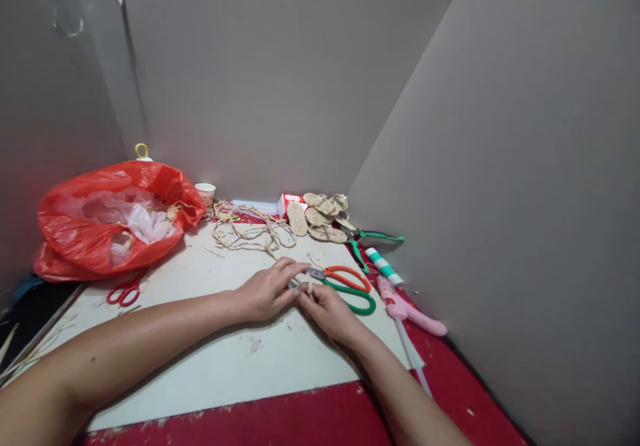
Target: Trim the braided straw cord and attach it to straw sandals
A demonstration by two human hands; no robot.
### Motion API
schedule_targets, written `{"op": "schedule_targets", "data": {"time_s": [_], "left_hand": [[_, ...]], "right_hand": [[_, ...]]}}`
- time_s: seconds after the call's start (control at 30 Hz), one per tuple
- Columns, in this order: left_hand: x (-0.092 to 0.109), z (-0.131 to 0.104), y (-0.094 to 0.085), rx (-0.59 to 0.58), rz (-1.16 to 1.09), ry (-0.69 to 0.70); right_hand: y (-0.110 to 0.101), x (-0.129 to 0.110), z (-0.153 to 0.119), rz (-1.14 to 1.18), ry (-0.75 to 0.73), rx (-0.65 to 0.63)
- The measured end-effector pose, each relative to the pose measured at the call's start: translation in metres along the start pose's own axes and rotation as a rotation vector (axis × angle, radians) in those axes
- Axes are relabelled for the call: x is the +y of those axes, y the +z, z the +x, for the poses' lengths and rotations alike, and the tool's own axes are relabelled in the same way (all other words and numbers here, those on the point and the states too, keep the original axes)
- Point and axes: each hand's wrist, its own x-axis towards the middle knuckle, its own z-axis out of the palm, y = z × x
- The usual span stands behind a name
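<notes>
A braided straw cord [310, 288] is pinched between my hands over the white board [235, 359]. My right hand [327, 309] is closed, with its thumb and fingers on the cord. From the left, my left hand [273, 291] reaches in with its fingers and thumb drawn together at the same short piece. The fingers partly hide the cord there. Just beyond lie scissors [350, 283] with one orange and one green handle; my hands cover part of their blades. More twisted straw cord [250, 233] lies loosely coiled behind my left hand.
At the left stand a red plastic bag [100, 233], red-handled scissors [123, 293] and a paper cup [206, 194]. Small woven straw soles [325, 216] are heaped at the back, near green-handled pliers [365, 239]. A striped roll [384, 266] and pink glue gun [405, 306] lie right, beside grey walls.
</notes>
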Motion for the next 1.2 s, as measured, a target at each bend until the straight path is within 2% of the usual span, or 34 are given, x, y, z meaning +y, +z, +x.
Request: {"op": "schedule_targets", "data": {"time_s": [0.1,0.17,0.23,0.37,0.53,0.63,0.7,0.77,0.83,0.9,0.97,1.0,1.1,1.2], "left_hand": [[0.000,-0.004,-0.004,-0.013,0.062,0.068],[-0.002,-0.007,-0.005,-0.071,0.114,0.143],[-0.006,-0.008,-0.006,-0.078,0.187,0.171],[-0.020,-0.004,-0.014,0.130,0.317,0.106],[-0.045,0.003,-0.035,0.435,0.403,-0.047],[-0.060,0.003,-0.044,0.515,0.463,-0.119],[-0.068,0.002,-0.046,0.484,0.501,-0.170],[-0.071,0.001,-0.044,0.406,0.529,-0.223],[-0.068,0.001,-0.042,0.366,0.562,-0.253],[-0.057,0.001,-0.039,0.402,0.604,-0.218],[-0.041,0.000,-0.035,0.437,0.629,-0.075],[-0.032,-0.001,-0.033,0.416,0.625,0.035],[-0.009,-0.003,-0.020,0.263,0.537,0.331],[-0.001,-0.006,-0.004,0.104,0.395,0.402]], "right_hand": [[0.006,-0.006,-0.004,-0.004,-0.018,-0.141],[0.008,-0.011,-0.007,-0.015,-0.020,-0.175],[0.007,-0.016,-0.008,-0.017,-0.011,-0.181],[-0.001,-0.018,-0.008,-0.042,0.002,-0.086],[-0.008,-0.009,-0.005,-0.050,-0.014,0.010],[-0.009,-0.009,-0.005,0.006,0.009,0.017],[-0.010,-0.011,-0.005,0.069,0.042,0.005],[-0.012,-0.013,-0.004,0.142,0.084,-0.007],[-0.014,-0.013,-0.003,0.192,0.125,0.001],[-0.015,-0.012,-0.001,0.195,0.147,0.027],[-0.015,-0.011,0.000,0.177,0.142,0.051],[-0.015,-0.010,0.001,0.167,0.128,0.057],[-0.014,-0.010,0.002,0.150,0.038,0.045],[-0.013,-0.009,0.002,0.197,-0.033,-0.014]]}}
